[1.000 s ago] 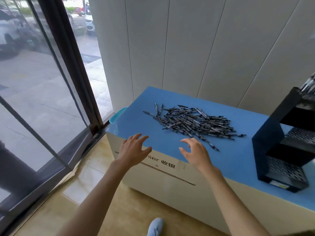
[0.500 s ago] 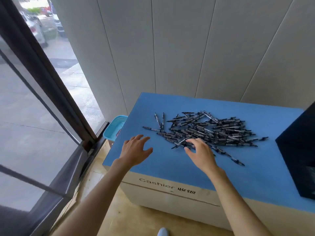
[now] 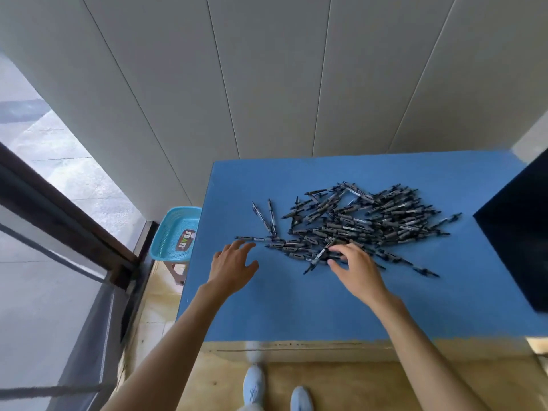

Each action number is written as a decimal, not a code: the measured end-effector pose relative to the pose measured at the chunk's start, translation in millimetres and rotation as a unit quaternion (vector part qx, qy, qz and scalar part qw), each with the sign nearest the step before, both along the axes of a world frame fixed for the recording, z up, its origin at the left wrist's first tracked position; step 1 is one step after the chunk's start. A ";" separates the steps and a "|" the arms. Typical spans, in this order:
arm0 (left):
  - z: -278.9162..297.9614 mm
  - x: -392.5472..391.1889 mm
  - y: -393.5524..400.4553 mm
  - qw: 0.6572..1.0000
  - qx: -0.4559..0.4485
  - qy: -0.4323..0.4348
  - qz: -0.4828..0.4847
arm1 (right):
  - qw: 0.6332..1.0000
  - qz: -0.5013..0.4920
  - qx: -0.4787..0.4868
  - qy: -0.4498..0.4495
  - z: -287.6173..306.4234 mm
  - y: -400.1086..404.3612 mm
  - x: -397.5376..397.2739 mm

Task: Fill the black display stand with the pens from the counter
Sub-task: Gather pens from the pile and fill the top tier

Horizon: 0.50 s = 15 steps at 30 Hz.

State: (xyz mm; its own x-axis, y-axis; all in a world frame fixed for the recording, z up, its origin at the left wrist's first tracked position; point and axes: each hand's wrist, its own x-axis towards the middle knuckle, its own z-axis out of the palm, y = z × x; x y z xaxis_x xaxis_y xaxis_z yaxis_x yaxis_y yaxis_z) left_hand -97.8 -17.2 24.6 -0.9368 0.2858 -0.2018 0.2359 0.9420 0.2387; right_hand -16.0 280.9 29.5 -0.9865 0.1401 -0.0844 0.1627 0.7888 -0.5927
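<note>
On the blue counter (image 3: 296,307) against pale wall panels (image 3: 267,84), the left hand (image 3: 232,266) hovers spread; the right hand (image 3: 357,268) pinches pens (image 3: 355,221).

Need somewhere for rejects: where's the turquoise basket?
Head view, left: the turquoise basket sits on a stool below the blue counter's left edge, beside the glass door.

Pens (image 3: 355,223) mid-counter (image 3: 296,307); stand (image 3: 519,232) right; basket (image 3: 175,235) left, below.

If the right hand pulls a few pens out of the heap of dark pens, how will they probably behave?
The heap of dark slim pens lies crisscrossed, so pulling some will likely drag neighbours along. Being round and thin, loose ones may roll on the flat blue counter top. The right hand curls over the near edge; they look stiff and light.
</note>
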 end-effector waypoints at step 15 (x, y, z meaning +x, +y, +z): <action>-57.1 -88.3 -7.2 0.988 0.108 0.056 -0.093 | 0.993 -0.114 0.012 -0.038 -7.6 -9.0 -12.4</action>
